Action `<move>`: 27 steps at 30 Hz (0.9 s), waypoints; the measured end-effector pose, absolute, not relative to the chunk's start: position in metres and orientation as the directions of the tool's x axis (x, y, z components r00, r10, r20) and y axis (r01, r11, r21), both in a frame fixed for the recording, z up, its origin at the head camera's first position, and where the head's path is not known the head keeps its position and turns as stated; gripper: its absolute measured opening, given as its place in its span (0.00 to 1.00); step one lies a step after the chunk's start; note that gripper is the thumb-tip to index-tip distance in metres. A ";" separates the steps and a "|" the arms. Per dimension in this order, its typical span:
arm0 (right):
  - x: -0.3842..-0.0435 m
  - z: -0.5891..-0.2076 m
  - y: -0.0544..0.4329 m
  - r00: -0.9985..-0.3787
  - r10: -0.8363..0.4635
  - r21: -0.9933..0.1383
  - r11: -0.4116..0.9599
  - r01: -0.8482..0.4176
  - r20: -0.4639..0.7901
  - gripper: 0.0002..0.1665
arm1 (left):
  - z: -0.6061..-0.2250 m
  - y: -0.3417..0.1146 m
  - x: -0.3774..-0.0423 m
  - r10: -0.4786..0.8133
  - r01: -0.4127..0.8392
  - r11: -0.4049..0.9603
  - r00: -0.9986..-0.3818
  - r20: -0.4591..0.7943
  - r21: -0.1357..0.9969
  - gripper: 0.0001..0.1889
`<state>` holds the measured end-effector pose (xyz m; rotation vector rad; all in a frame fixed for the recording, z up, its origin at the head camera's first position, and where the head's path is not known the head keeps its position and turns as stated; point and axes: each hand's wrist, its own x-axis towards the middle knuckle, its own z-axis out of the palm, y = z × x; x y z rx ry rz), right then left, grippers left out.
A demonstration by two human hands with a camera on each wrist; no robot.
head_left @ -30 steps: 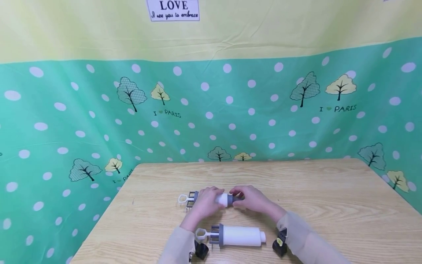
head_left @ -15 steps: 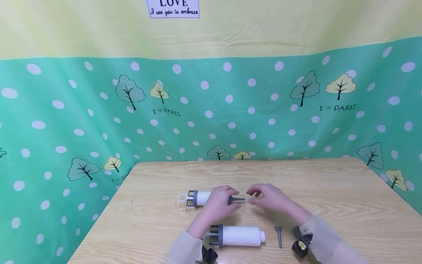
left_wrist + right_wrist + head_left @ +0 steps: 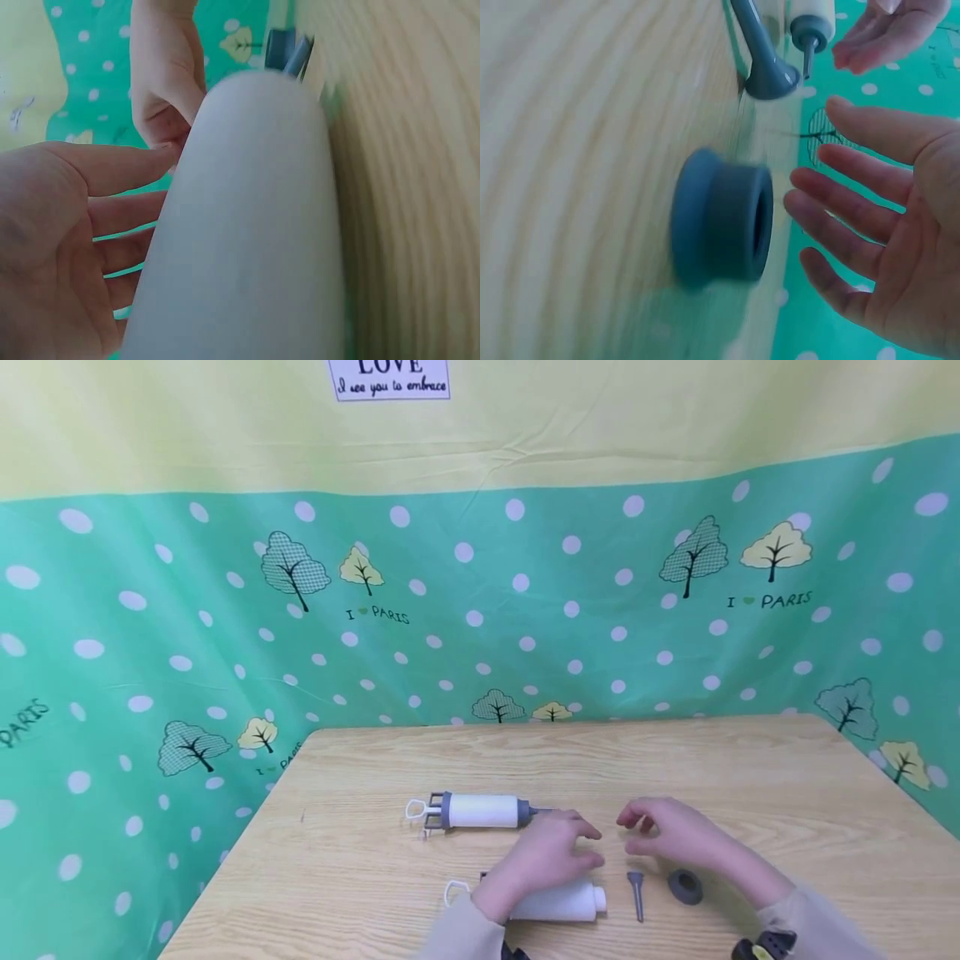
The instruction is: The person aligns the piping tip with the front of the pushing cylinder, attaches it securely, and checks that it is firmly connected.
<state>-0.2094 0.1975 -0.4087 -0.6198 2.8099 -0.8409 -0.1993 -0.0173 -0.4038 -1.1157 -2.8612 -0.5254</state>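
My left hand (image 3: 551,852) hovers over the near syringe-style press, holding nothing, fingers loosely bent. That press has a white barrel (image 3: 562,903), which fills much of the left wrist view; the hand and forearm hide part of it. My right hand (image 3: 671,831) is in the air to the right, fingers relaxed and apart, also holding nothing. Below it on the table lie a slim grey nozzle (image 3: 637,897) and a grey collar ring (image 3: 731,221). A second white press (image 3: 483,811), farther back, lies with a grey tip fitted and its white loop handle pointing left.
Everything lies on a wood-grain table (image 3: 337,877). Behind and beside the table hangs a green and yellow printed cloth (image 3: 420,677). The near press's loop handle (image 3: 455,891) points left, past my left forearm.
My right hand has let go of the far press's tip and moved right and nearer. My left hand has left that press and moved over the near one. The nozzle and ring are uncovered.
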 end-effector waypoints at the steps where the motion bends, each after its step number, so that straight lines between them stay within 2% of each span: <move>1: -0.206 -0.409 0.202 -0.900 -0.436 -0.546 0.758 -0.356 -0.020 0.19 | -0.405 -0.014 -0.198 0.663 0.669 0.682 -0.736 0.136 0.295 0.15; 7: -0.191 -0.410 0.224 -0.872 -0.489 -0.482 0.770 -0.419 -0.022 0.26 | -0.410 0.007 -0.193 0.693 0.692 0.680 -0.715 0.094 0.244 0.14; 13: -0.181 -0.412 0.235 -0.873 -0.486 -0.427 0.799 -0.424 -0.041 0.32 | -0.414 0.021 -0.193 0.675 0.659 0.714 -0.738 0.019 0.239 0.16; 20: -0.178 -0.418 0.242 -0.863 -0.503 -0.472 0.774 -0.422 -0.053 0.27 | -0.420 0.026 -0.196 0.653 0.629 0.729 -0.757 0.003 0.271 0.15; 27: -0.177 -0.422 0.243 -0.849 -0.528 -0.577 0.705 -0.412 -0.039 0.21 | -0.425 0.032 -0.195 0.640 0.628 0.738 -0.767 0.037 0.245 0.06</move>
